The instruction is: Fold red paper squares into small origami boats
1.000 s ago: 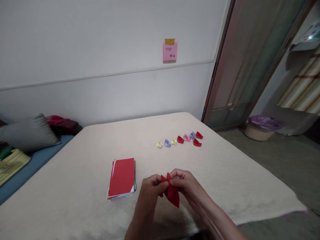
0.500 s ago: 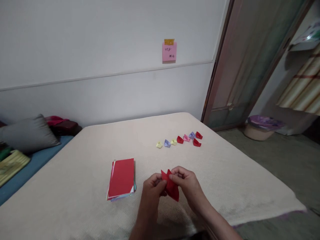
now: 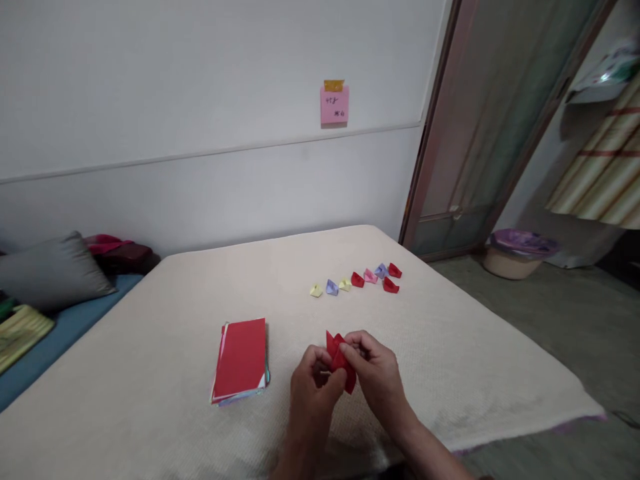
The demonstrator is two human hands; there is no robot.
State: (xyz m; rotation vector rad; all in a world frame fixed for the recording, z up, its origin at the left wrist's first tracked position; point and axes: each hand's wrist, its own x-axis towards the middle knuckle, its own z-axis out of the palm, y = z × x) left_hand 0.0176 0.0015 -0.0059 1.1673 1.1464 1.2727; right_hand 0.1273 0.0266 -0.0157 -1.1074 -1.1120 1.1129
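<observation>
Between my two hands is a piece of folded red paper point(image 3: 339, 360), its pointed tips sticking up. My left hand point(image 3: 315, 383) grips its left and lower side, with the thumb pressed across the front. On the other side my right hand point(image 3: 375, 367) pinches the upper right part between thumb and fingers. Parts of the folds are hidden behind my fingers. Left of my hands lies a stack of coloured paper point(image 3: 241, 357) with a red sheet on top. Beyond them, small folded paper boats point(image 3: 357, 279) in yellow, purple, red and pink form a row.
A cream cover point(image 3: 200, 287) spreads over the bed-like surface against the white wall. A pink note point(image 3: 334, 105) is taped to the wall. At the left lies a grey cushion point(image 3: 55, 272); on the floor at right stands a lined bin point(image 3: 517, 257).
My left thumb has slid down and right over the front of the red paper. The paper is turned more upright and looks narrower. The whole view has shifted slightly.
</observation>
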